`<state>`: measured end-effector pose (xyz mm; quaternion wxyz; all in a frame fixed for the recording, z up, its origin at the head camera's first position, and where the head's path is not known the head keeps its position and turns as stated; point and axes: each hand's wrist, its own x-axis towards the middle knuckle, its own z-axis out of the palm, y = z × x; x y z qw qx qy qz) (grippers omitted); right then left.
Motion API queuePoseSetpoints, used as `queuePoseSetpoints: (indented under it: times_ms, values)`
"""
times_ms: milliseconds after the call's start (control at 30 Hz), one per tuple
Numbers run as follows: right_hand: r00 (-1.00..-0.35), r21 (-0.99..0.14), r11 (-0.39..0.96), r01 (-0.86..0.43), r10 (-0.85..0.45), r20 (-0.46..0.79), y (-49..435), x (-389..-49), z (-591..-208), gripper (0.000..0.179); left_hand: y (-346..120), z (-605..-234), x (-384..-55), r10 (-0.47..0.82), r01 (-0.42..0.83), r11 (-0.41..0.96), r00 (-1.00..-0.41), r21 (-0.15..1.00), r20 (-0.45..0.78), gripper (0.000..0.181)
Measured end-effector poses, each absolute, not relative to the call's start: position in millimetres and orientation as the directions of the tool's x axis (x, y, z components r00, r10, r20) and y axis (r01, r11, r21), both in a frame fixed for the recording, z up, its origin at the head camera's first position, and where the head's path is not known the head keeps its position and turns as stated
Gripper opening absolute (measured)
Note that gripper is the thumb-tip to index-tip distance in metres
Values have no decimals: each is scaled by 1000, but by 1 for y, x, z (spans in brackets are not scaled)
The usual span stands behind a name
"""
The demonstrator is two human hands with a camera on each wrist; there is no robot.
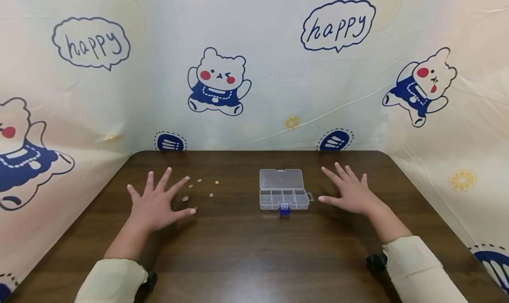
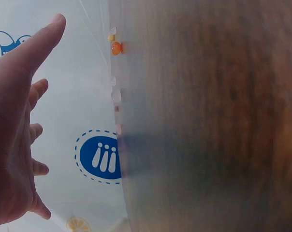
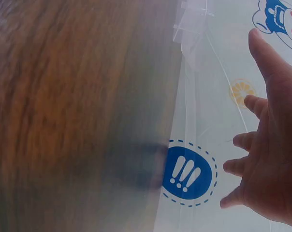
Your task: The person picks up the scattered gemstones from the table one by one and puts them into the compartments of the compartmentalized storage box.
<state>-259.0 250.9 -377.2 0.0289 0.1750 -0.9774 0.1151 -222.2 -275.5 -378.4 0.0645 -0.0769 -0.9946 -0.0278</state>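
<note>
My left hand (image 1: 153,206) hovers palm down with its fingers spread at the left of the table, holding nothing. Beside its thumb and index finger lie several small stones: a clear one (image 1: 185,198), a yellowish one (image 1: 217,182) and an orange one (image 2: 116,48) close by the thumb tip. A clear plastic compartment box (image 1: 284,199) stands right of the middle, its lid (image 1: 281,179) raised at the back and a blue latch (image 1: 284,210) in front. Just right of the box my right hand (image 1: 351,192) is spread in the same way, with nothing in it.
The dark wooden table (image 1: 254,250) ends at a rounded back edge. Behind it and at both sides hangs a pale curtain (image 1: 270,86) printed with bears and lettering. A dark wrist camera (image 1: 376,263) sits below the right sleeve, another (image 1: 149,282) below the left.
</note>
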Motion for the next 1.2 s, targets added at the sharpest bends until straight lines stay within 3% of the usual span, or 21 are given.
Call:
queuePoseSetpoints:
  times_ms: [667,1200]
  values:
    - [-863,-533,718,-448,-503,47,228,-266,-381,87,-279,-376,-224,137,162,966,-982,200,131,101]
    - [-857,-716,606,-347,-515,-20,220,-275,-385,86,-291,-379,-227,157,193,926,-979,326,132,99]
